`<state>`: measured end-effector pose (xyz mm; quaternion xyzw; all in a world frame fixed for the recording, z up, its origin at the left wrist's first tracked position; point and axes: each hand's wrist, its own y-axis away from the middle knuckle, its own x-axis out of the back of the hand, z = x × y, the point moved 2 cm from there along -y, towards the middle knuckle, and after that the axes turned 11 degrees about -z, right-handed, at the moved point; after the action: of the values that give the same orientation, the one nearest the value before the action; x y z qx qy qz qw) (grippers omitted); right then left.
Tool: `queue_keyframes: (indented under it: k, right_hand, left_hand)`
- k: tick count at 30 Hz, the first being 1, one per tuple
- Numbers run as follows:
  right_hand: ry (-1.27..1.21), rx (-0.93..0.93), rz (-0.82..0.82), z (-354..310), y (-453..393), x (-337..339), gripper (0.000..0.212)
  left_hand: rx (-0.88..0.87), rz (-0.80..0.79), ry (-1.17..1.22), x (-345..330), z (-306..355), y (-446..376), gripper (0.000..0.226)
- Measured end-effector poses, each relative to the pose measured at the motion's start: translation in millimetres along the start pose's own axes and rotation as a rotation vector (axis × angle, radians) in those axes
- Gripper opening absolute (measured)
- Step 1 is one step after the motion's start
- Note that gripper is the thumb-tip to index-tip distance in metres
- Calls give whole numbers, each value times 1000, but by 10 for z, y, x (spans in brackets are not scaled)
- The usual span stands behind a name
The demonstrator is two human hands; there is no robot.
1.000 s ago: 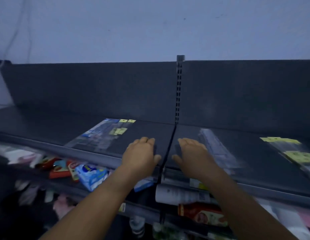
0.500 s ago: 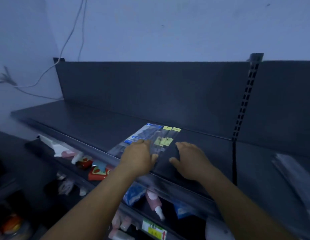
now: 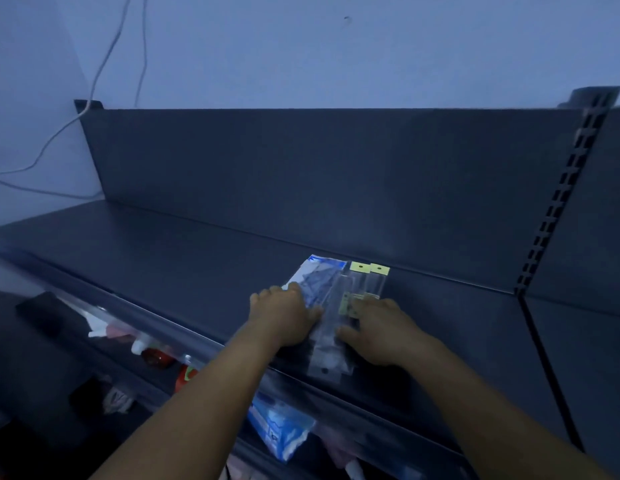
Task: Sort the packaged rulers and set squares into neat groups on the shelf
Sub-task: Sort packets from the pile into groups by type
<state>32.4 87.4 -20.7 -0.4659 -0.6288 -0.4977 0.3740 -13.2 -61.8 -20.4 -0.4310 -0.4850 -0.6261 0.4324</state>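
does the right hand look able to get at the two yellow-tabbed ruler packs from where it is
Probably yes. The right hand already rests on the near end of the ruler packs, and nothing lies over them; the left hand is beside it on the blue pack.

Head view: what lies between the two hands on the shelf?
Head view: clear ruler packets lie between left hand and right hand, on the shelf.

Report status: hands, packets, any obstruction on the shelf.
Left hand flat on blue set-square packet. Right hand on clear ruler packets. Packets bunched together on top shelf. No obstruction.
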Motion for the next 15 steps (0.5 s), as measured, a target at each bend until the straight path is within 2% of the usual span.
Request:
queue_keyframes:
  k: [4, 9, 15]
  right_hand:
    - [36, -63, 31, -106, -39, -30, 59]
    - [11, -106, 74, -262, -81, -79, 61]
    - [-80, -113, 174, -413, -132, -136, 57]
  left_hand:
    - [-89, 13, 49, 41, -7, -67, 55]
    - [-211, 33, 220, 142, -54, -92, 52]
    - [-209, 23, 475, 185, -175, -100, 58]
